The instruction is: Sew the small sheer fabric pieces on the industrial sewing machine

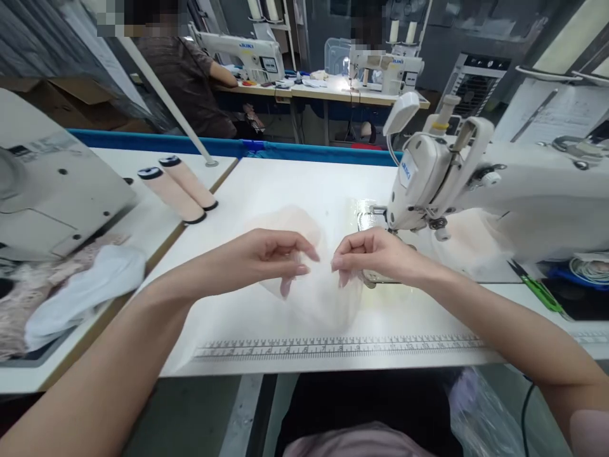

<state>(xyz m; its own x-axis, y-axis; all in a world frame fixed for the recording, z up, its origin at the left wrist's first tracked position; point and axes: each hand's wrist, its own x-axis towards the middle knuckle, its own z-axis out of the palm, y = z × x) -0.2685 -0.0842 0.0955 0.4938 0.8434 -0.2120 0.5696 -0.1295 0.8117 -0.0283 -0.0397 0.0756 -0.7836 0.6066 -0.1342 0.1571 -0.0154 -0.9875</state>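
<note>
Sheer fabric [323, 308] may slip, so smooth it lightly; your left hand [266, 251] gapes, your right hand [371, 254] grips unclearly

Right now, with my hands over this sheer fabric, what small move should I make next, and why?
Probably close the left hand on the sheer fabric: its thumb and index finger stand apart, while the right hand has its thumb and fingertips close together. I can't tell whether the right pinches any cloth, so a left-hand hold might steady it.
</note>
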